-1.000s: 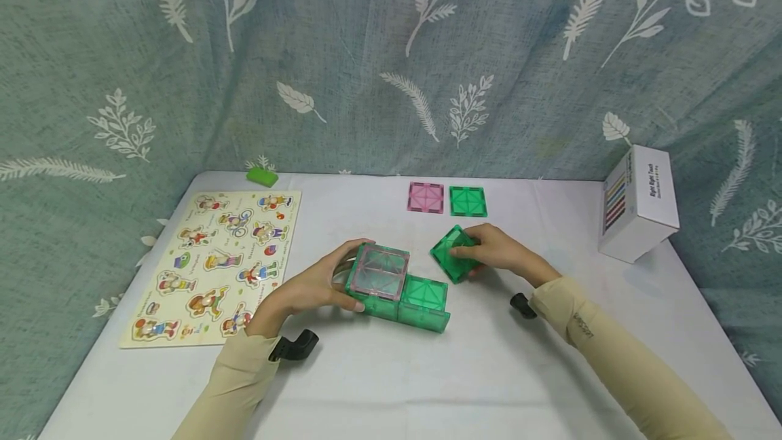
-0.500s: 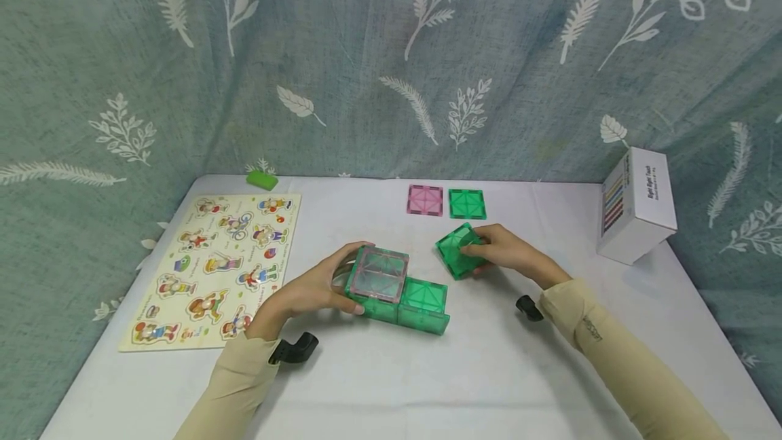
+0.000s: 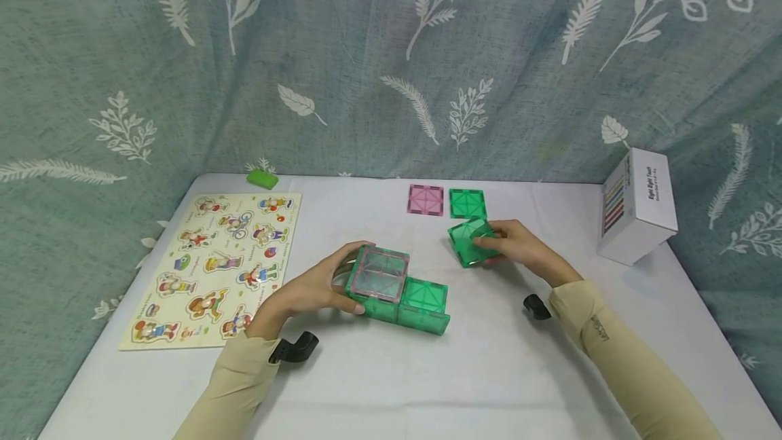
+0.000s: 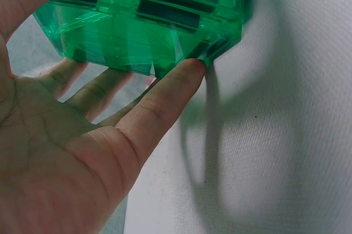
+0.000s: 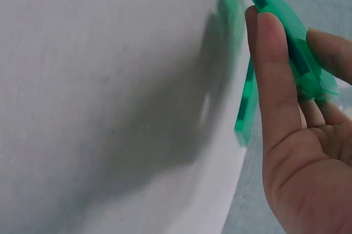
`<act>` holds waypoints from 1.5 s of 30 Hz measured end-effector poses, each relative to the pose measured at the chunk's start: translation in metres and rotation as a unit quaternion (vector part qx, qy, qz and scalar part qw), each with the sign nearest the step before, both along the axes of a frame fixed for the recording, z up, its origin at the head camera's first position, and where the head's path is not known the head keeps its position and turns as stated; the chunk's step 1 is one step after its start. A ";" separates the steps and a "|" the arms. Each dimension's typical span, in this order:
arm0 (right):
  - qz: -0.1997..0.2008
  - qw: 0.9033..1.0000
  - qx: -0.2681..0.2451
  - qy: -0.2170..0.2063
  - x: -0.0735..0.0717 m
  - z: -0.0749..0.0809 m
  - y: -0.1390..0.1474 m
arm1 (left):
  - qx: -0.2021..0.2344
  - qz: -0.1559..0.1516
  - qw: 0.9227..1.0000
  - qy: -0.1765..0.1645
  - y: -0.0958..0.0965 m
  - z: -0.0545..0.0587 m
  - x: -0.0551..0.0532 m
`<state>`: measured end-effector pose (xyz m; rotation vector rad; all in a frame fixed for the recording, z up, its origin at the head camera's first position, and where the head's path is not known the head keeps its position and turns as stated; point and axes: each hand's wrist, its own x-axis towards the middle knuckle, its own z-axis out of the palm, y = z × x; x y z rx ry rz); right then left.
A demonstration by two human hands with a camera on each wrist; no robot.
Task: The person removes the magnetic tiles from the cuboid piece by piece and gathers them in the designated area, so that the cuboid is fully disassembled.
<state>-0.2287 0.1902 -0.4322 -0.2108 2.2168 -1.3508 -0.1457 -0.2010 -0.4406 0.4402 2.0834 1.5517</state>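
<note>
My left hand (image 3: pixel 314 288) grips the left end of a block built from see-through green magnetic tiles (image 3: pixel 421 318). A pink magnetic tile (image 3: pixel 380 276) forms the top of its taller left part, and the right part is open above. In the left wrist view, fingertips press against the lower edge of the green tile wall (image 4: pixel 126 41). My right hand (image 3: pixel 519 251) pinches a green magnetic tile (image 3: pixel 469 247) between thumb and fingers, tilted, to the right of the block. The right wrist view catches that held tile (image 5: pixel 286 22) nearly edge-on.
Flat at the back lie a pink tile (image 3: pixel 425 200) and a green tile (image 3: pixel 467 203), the latter just behind my right hand. A picture puzzle board (image 3: pixel 210 270) covers the left side. A small green piece (image 3: pixel 262 178) and a white box (image 3: pixel 638 206) stand farther out.
My right hand has carried its green tile to the right and farther back, nearer the flat green tile, turning it slightly. The left hand and the block have stayed in place.
</note>
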 end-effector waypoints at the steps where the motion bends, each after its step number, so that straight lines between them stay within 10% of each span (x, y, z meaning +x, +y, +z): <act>1: -0.005 1.000 0.000 -0.001 -0.001 0.000 0.002 | 0.000 0.000 1.000 0.000 0.000 0.000 0.000; 45: -0.146 0.988 -0.011 -0.043 -0.043 -0.009 0.077 | 0.005 0.002 1.000 -0.015 0.001 0.002 0.001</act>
